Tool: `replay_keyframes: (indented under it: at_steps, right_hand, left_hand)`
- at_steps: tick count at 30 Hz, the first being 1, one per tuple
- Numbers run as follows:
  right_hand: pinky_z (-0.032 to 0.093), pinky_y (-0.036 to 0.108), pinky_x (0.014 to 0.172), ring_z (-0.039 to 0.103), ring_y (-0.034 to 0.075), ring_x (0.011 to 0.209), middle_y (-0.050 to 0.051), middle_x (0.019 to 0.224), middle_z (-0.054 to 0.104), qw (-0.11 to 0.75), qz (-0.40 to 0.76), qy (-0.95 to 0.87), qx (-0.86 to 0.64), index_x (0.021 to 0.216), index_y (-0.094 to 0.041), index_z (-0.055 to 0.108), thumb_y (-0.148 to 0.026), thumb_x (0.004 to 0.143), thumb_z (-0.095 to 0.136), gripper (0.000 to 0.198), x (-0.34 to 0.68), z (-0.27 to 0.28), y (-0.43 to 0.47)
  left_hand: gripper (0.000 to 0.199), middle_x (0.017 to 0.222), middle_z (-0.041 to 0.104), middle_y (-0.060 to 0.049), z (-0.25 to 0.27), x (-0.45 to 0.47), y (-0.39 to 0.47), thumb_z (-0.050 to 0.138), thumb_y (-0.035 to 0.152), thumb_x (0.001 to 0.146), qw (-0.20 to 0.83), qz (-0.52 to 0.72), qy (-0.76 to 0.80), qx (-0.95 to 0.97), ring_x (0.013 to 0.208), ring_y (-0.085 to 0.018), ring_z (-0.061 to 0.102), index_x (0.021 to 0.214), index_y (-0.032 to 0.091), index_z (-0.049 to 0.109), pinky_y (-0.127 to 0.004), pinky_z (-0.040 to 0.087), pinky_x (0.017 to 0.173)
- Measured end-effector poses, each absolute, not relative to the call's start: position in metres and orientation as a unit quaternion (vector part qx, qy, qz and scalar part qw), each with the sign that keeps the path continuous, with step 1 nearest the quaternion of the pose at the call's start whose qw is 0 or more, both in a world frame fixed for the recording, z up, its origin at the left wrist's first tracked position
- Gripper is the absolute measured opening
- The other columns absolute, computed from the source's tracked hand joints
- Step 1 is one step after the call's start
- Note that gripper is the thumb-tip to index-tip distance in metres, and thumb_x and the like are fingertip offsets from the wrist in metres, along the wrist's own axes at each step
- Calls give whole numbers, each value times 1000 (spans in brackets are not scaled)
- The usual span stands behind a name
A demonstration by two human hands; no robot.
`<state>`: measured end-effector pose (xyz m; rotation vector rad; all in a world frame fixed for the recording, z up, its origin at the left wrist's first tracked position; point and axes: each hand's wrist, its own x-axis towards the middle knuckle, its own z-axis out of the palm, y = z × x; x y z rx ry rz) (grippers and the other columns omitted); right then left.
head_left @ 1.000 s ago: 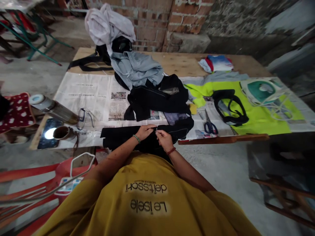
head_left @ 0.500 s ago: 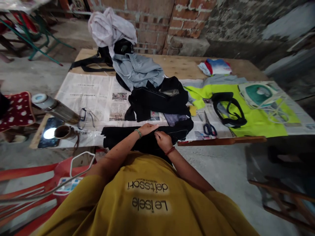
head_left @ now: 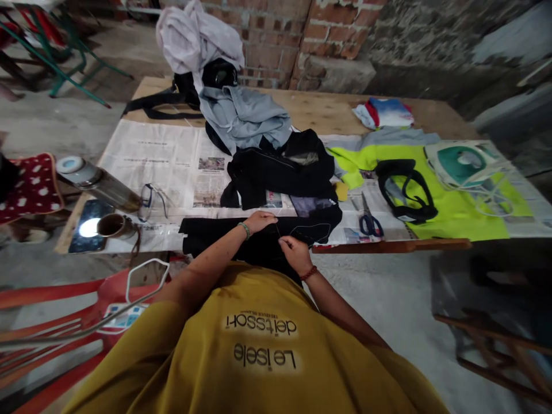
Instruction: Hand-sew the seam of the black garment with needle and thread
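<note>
A black garment [head_left: 207, 228] with pale stitched lines lies along the front edge of the table and hangs toward my lap. My left hand [head_left: 261, 221], a green beaded bracelet on its wrist, rests over this cloth with thumb and fingers closed on it. Just right of it and nearer my body is my right hand [head_left: 296, 254], with a red beaded bracelet. Its thumb and forefinger pinch a fine thread that runs up to the cloth beside my left fingertips; whether a needle is in the pinch is too small to tell.
Scissors [head_left: 367, 221], a black strap loop [head_left: 416, 213], a yellow-green garment [head_left: 466, 227] and an iron [head_left: 461, 164] lie to the right. Leftward are glasses [head_left: 152, 201], a flask [head_left: 103, 187], a brown cup [head_left: 115, 227] and a phone [head_left: 88, 244]. A grey garment [head_left: 245, 115] lies behind.
My right hand has drawn away from my left, rightward and toward my body, and a thread now shows between them. My left hand stays on the black garment.
</note>
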<state>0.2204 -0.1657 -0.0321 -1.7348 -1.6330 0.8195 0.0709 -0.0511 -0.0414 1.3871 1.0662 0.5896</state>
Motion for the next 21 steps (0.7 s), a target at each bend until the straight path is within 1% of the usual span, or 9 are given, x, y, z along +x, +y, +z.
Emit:
replay_keyframes:
  at_steps: [4, 10, 12, 14, 19, 21]
  right_hand:
    - [47, 26, 69, 63, 16, 71, 3, 76, 70, 307, 314, -612, -658, 79, -19, 69, -38, 83, 46, 29, 223, -29, -180]
    - [49, 28, 70, 64, 17, 72, 3, 78, 71, 279, 329, -611, -664, 79, -21, 70, -38, 81, 47, 28, 236, -24, -207]
    - [50, 29, 70, 64, 18, 73, 4, 78, 71, 273, 333, -597, -677, 78, -21, 70, -41, 80, 48, 29, 250, -25, -221]
    - [50, 30, 67, 63, 18, 69, 4, 76, 71, 270, 336, -566, -703, 75, -22, 70, -45, 77, 50, 31, 270, -27, -236]
    - [49, 32, 56, 59, 19, 58, 5, 68, 68, 260, 314, -430, -806, 74, -21, 70, -54, 66, 56, 37, 330, -31, -277]
    - [47, 32, 49, 57, 19, 52, 6, 63, 66, 247, 284, -376, -847, 76, -21, 70, -54, 66, 56, 38, 354, -28, -292]
  left_hand:
    - [26, 48, 40, 6, -35, 73, -52, 61, 34, 68, 630, 253, 479, 556, 52, -8, 37, 52, 16, 54, -22, 30, 52]
    - [35, 45, 28, 6, -28, 75, -55, 60, 36, 67, 620, 244, 505, 548, 48, -7, 26, 47, 17, 39, -23, 21, 48]
    - [34, 45, 27, 6, -27, 74, -56, 59, 34, 69, 617, 249, 508, 547, 47, -7, 26, 47, 18, 38, -24, 20, 47]
    - [33, 45, 26, 6, -27, 73, -57, 58, 32, 70, 618, 250, 510, 544, 47, -7, 26, 48, 18, 38, -24, 20, 47]
    - [36, 46, 26, 6, -28, 73, -57, 57, 30, 72, 614, 253, 511, 545, 47, -8, 25, 48, 18, 35, -26, 19, 47]
    - [36, 46, 25, 6, -29, 73, -56, 58, 31, 73, 610, 257, 512, 548, 47, -8, 25, 48, 18, 36, -26, 18, 48]
